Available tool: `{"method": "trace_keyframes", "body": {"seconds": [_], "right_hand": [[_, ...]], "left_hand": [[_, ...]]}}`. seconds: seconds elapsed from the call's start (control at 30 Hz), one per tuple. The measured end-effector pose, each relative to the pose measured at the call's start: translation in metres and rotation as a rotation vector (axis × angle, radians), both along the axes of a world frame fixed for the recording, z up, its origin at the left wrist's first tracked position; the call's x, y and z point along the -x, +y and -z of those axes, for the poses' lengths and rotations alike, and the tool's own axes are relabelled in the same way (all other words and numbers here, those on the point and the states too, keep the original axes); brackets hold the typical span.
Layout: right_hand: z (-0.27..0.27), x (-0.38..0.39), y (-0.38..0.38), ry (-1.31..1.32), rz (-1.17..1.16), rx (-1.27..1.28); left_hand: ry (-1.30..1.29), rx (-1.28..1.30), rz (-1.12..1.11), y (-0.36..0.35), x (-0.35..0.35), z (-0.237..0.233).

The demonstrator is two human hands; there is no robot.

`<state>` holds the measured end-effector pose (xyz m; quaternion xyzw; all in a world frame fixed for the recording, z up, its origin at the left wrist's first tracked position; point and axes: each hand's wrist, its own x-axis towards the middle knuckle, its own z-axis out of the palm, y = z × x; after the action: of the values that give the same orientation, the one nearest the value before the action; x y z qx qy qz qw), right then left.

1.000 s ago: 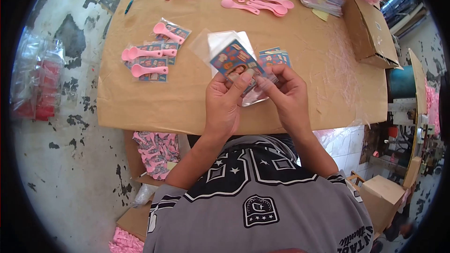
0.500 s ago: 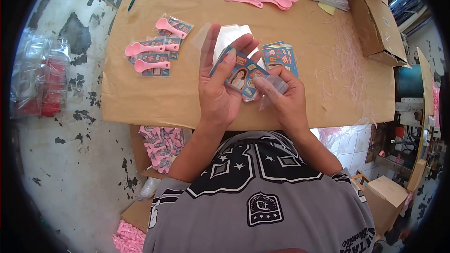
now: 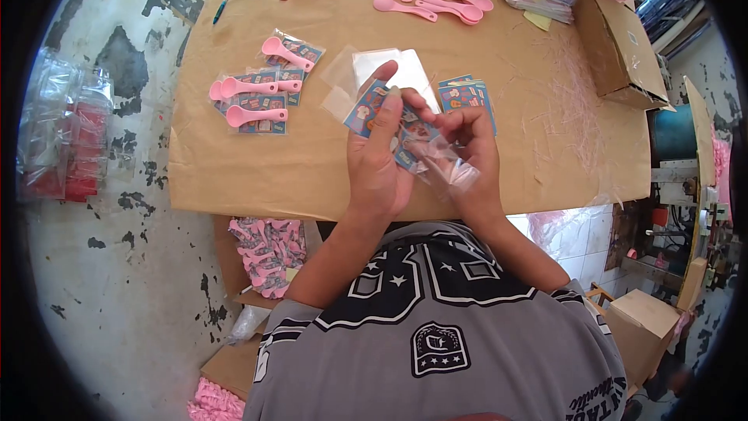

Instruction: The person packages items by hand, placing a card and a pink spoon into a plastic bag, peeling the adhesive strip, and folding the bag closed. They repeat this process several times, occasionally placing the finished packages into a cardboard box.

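Now the left hand has closed its grip on the printed card, low over the surface. The right hand pinches the clear bag, touching the card at its 4 o'clock.

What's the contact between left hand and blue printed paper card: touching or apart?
Touching. Head view: left hand holds the blue printed paper card, one finger pressed flat across its face.

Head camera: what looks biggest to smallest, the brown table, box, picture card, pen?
1. brown table
2. box
3. picture card, partly hidden by the left hand
4. pen, though it lies farther away
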<state>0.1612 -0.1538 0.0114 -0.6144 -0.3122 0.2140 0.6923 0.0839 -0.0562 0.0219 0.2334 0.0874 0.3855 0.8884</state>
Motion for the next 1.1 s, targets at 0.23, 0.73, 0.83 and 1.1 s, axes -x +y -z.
{"method": "trace_keyframes", "body": {"seconds": [0.23, 0.73, 0.83, 1.1], "right_hand": [[-0.031, -0.049, -0.008, -0.841, -0.155, 0.070], [0.015, -0.180, 0.154, -1.485, -0.078, 0.510], [0.020, -0.186, 0.143, -1.443, -0.044, 0.310], [-0.057, -0.093, 0.001, -0.117, -0.562, 0.476]], "left_hand": [[0.056, 0.151, -0.179, 0.046, 0.020, 0.022], [0.091, 0.131, -0.328, 0.052, 0.036, 0.013], [0.078, 0.026, -0.439, 0.066, 0.041, 0.011], [-0.107, -0.049, -0.554, 0.084, 0.044, -0.003]]}}
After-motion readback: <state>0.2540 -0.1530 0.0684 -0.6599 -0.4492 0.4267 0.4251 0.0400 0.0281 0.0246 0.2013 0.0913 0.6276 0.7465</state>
